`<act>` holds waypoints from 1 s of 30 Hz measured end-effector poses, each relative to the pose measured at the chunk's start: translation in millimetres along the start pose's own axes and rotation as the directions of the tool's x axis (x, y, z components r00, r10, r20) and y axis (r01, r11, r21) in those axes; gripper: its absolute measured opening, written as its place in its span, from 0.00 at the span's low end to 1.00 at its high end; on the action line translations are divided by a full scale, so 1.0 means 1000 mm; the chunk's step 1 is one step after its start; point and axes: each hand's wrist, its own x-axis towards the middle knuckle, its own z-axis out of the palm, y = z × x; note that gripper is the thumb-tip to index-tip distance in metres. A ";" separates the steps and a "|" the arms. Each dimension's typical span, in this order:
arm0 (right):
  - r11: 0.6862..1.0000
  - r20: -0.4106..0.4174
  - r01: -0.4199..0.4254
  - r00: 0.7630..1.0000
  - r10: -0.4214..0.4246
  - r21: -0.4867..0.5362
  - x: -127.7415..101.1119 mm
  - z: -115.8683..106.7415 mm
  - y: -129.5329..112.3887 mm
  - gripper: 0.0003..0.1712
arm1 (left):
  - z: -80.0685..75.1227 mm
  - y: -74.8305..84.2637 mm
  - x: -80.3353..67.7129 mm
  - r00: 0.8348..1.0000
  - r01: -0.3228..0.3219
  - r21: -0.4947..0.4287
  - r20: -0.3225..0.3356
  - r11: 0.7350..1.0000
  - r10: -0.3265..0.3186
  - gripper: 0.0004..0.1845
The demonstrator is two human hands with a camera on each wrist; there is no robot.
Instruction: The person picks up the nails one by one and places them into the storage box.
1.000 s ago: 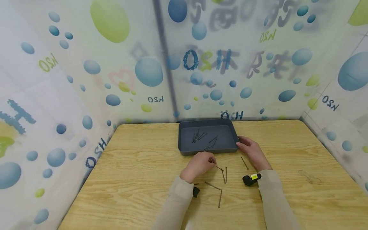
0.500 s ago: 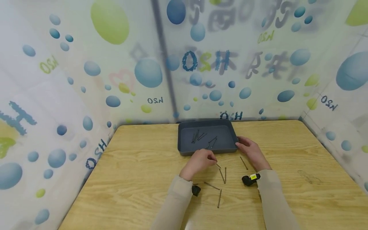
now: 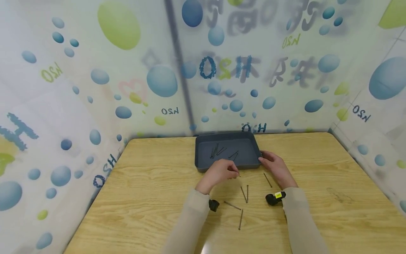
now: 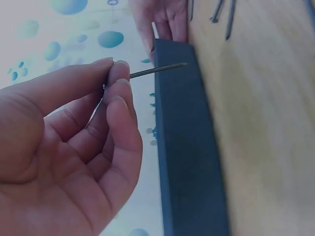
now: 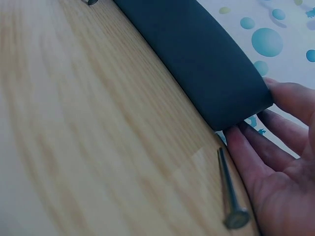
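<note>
My left hand [image 3: 219, 173] is raised just in front of the dark grey tray [image 3: 245, 144], its thumb and fingertips pinching a nail [image 4: 157, 70]. In the left wrist view the nail's pointed end sticks out past the fingertips, across the tray's outer wall; its other end is hidden in the fingers. My right hand [image 3: 276, 168] holds the tray's near right corner, thumb at the rim and fingers against the side wall. Several nails [image 3: 214, 151] lie inside the tray, mostly toward its left half. Beside the right hand, a single nail [image 5: 228, 189] lies on the wood.
Several more nails lie on the wooden table [image 3: 152, 183] in front of the tray, among them a slanted nail [image 3: 232, 205] and a nearer nail [image 3: 240, 219]. A patterned curtain [image 3: 133, 88] hangs behind the table and along both sides.
My left hand has lifted the nail off the table from beside the others and moved slightly up toward the tray's front wall. The right hand stays at the tray's corner.
</note>
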 end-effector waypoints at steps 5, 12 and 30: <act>1.000 -0.001 -0.006 1.000 0.006 -0.008 0.000 0.000 -0.001 0.35 | -0.013 0.008 0.004 1.000 -0.020 0.089 -0.016 0.996 0.021 0.02; 1.000 0.003 0.000 1.000 0.001 -0.031 0.000 0.000 -0.001 0.35 | -0.029 0.013 0.017 0.999 0.004 0.196 -0.034 0.981 0.003 0.09; 1.000 0.011 -0.007 1.000 0.007 0.008 -0.001 -0.001 -0.002 0.35 | -0.061 0.019 0.055 0.992 0.079 0.350 -0.122 0.933 -0.038 0.25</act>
